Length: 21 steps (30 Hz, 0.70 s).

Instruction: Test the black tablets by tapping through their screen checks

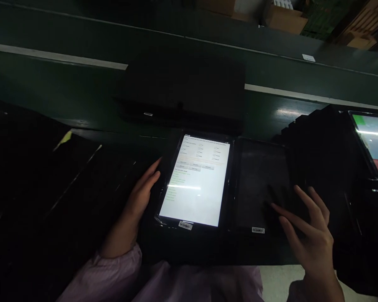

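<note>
A lit tablet (195, 180) with check boxes, buttons and lines of green text on a white screen lies in front of me, a barcode label at its lower edge. My left hand (141, 195) grips its left edge, thumb along the side and the other fingers partly hidden. Close on its right is a second tablet (261, 180), its screen dark and a barcode label (258, 230) at the bottom. Over that one's right side hovers my right hand (311, 226), open and holding nothing, with fingers spread and their reflection in the glass.
Lit tablets sit at the right, one tablet (373, 142) showing green and red patches. A dark box-like object (189, 92) stands behind the two tablets. Dark stacked shapes with a yellow-green tag (64, 139) lie at left. Cardboard boxes (285, 19) are beyond the green bench.
</note>
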Motion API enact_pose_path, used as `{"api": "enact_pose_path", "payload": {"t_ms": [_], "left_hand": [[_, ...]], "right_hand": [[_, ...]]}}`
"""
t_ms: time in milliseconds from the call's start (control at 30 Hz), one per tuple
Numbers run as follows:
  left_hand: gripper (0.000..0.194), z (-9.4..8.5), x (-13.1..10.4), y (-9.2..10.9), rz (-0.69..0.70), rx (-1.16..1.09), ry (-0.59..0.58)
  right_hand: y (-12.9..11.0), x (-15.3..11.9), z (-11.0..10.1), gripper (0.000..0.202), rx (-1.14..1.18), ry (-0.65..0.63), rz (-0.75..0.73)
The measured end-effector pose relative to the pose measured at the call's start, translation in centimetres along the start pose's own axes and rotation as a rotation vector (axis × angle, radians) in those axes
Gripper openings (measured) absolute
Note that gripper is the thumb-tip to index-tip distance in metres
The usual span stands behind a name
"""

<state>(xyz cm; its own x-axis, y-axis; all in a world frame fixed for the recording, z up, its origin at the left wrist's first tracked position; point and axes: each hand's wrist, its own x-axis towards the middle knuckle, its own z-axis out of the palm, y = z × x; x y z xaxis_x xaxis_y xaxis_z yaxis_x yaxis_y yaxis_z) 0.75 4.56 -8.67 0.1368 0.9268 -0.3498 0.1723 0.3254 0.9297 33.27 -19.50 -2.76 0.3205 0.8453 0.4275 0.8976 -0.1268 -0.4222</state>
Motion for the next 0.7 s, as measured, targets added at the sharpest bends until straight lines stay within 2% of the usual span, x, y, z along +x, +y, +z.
{"api": "enact_pose_path", "payload": {"t_ms": [100, 167, 333, 467, 533, 700], "left_hand": [[0.076, 0.0, -0.2, 0.1, -0.007, 0.001, 0.032], [0.073, 0.0, -0.3, 0.1, -0.016, 0.004, 0.049], [0.07, 0.2, -0.5, 0.4, -0.028, 0.01, 0.062], [0.069, 0.4, -0.4, 0.6, -0.033, 0.049, 0.089], [0.068, 0.4, -0.2, 0.5, -0.027, 0.077, 0.113], [0.064, 0.0, 0.2, -0.4, 0.029, 0.168, 0.152]], "right_hand": [[0.2, 0.5, 0.5, 0.019, -0.037, -0.002, -0.029], [0.5, 0.7, 0.9, 0.026, -0.075, 0.016, 0.074], [1.4, 1.8, 2.6, 0.084, -0.088, 0.019, 0.4], [1.7, 4.4, 3.7, 0.107, 0.051, -0.016, 0.562], [2.2, 6.0, 4.1, 0.11, 0.118, -0.032, 0.601], [3.6, 9.0, 4.7, 0.101, 0.164, -0.035, 0.623]]}}
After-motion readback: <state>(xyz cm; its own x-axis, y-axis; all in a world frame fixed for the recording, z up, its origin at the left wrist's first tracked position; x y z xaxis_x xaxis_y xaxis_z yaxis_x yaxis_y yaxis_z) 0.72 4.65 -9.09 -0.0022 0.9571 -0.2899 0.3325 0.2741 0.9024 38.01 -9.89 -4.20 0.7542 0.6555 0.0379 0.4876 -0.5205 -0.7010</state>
